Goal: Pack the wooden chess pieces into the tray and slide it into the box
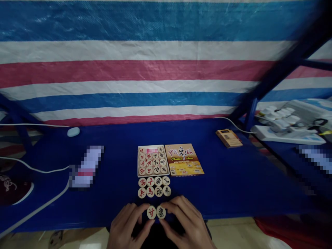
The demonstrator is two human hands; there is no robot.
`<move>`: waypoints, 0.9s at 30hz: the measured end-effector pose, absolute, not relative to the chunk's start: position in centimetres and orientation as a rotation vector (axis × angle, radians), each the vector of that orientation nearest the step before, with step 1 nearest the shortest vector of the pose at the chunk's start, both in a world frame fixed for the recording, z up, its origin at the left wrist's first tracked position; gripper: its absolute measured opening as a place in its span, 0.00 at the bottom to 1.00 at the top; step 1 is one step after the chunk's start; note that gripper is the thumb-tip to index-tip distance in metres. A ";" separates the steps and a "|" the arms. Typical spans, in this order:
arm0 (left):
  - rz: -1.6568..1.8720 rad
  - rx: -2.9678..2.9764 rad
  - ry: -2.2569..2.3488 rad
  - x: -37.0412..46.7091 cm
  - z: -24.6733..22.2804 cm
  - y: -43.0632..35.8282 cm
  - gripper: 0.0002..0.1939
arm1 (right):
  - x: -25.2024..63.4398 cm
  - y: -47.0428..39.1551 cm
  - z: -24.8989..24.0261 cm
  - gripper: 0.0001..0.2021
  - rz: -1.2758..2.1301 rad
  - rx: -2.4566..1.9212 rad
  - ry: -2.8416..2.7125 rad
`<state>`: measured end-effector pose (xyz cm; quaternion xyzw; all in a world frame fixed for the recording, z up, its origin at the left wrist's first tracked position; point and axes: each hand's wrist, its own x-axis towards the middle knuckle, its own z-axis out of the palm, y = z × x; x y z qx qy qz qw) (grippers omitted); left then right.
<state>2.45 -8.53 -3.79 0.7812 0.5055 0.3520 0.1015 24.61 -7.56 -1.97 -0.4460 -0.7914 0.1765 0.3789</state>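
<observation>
Between thumb and forefinger, my left hand pinches a Chinese chess piece with a red character. Beside it, my right hand grips a chess piece with a black character in the same way. The two round pieces are side by side, faces up, at the table's near edge. Just beyond them, several loose pieces form two rows, red on the left and black on the right. Behind these is an open white box filled with more pieces. The printed Chinese chess lid lies against its right side.
On the blue table, a blurred phone and white cable are to the left, near a dark cap. A pale oval case sits farther back. At right are a small yellow box and a power strip with plugs.
</observation>
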 end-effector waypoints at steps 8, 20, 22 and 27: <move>1.369 2.156 1.496 3.5 -0.1 -4.8 0.14 | 23.8 -2.9 0.4 0.20 0.307 -1.004 -1.939; 1.356 2.183 1.400 3.2 -1.1 -2.0 0.17 | 23.7 -0.4 -1.3 0.23 0.242 -0.968 -1.883; 1.359 2.141 1.398 3.2 -1.1 -1.9 0.16 | 23.6 -0.5 -1.2 0.23 0.247 -0.964 -1.882; 1.338 2.073 1.385 3.1 -1.0 -1.5 0.15 | 23.5 -0.5 -1.1 0.24 0.269 -0.966 -1.884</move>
